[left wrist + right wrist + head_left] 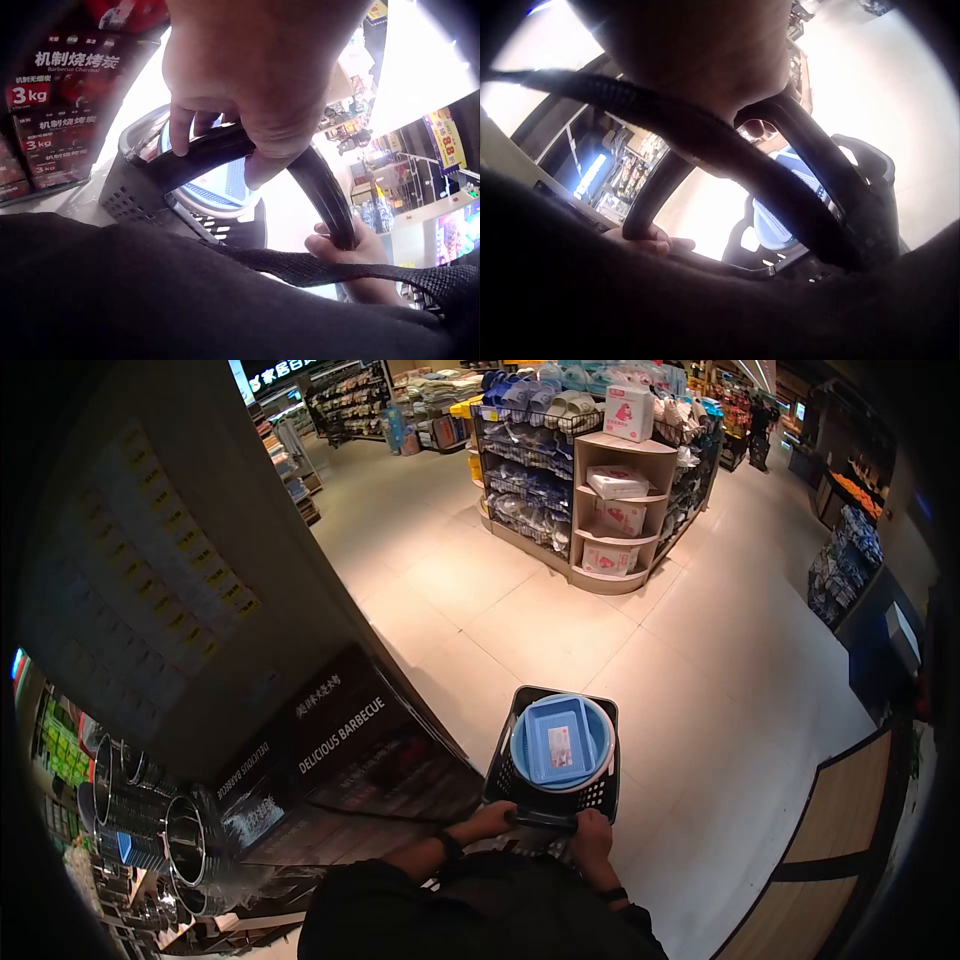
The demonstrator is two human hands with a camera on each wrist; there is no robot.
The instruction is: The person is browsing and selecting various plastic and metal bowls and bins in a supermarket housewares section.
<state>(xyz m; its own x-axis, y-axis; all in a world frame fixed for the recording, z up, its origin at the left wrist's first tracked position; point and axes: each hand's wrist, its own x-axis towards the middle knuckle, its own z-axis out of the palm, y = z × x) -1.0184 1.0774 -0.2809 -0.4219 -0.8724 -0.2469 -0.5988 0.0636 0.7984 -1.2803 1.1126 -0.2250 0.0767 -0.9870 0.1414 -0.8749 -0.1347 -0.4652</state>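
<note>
A black shopping basket [610, 760] with perforated sides stands in front of me, its dark handle [545, 819] raised toward my body. My left hand [488, 821] holds the handle's left end; the left wrist view shows its fingers and thumb around the dark bar [206, 150]. At the other end my right hand [592, 834] grips the bar, its fingers curled over it in the left wrist view. In the basket lies a round pale basin [606, 768], and on it a blue rectangular plastic tray [545, 745] with a white and red label.
Dark cartons of barbecue charcoal [345, 760] are stacked close on my left beside a wide column [150, 560]. Ahead stands a shelf unit [590, 450] with slippers and white boxes. Pale tiled floor [480, 600] runs around it. A wood-panelled counter [830, 820] borders the right.
</note>
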